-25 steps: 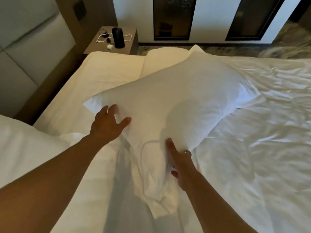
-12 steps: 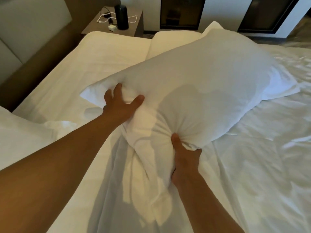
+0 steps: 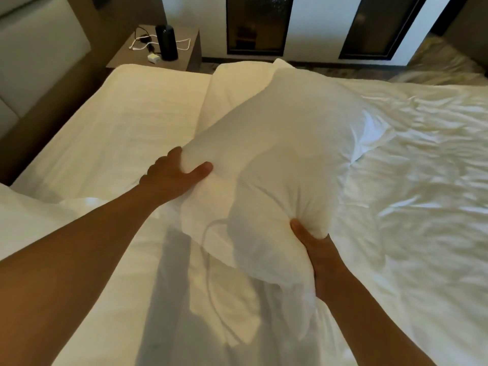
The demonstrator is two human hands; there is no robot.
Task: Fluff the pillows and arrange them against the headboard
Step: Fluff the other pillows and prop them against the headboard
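Note:
A large white pillow (image 3: pixel 285 159) is held up over the middle of the bed, its near end bunched and squeezed. My left hand (image 3: pixel 174 178) grips its near left corner, thumb on top. Pinching the near right corner from below is my right hand (image 3: pixel 317 249). The loose open end of the pillowcase hangs down between my arms. A second white pillow (image 3: pixel 15 215) lies at the left edge by the padded headboard (image 3: pixel 31 54). The far end of the held pillow reaches toward the bed's far edge.
The bed has a smooth sheet (image 3: pixel 126 122) on the left and a rumpled white duvet (image 3: pixel 422 180) on the right. A nightstand (image 3: pixel 155 48) beyond the bed carries a black cylinder, a white cable and a charger. Dark glass panels line the far wall.
Both hands have closed on the pillow's near end and squeezed it narrower while lifting it. The left hand went from flat on top to a grip on the corner.

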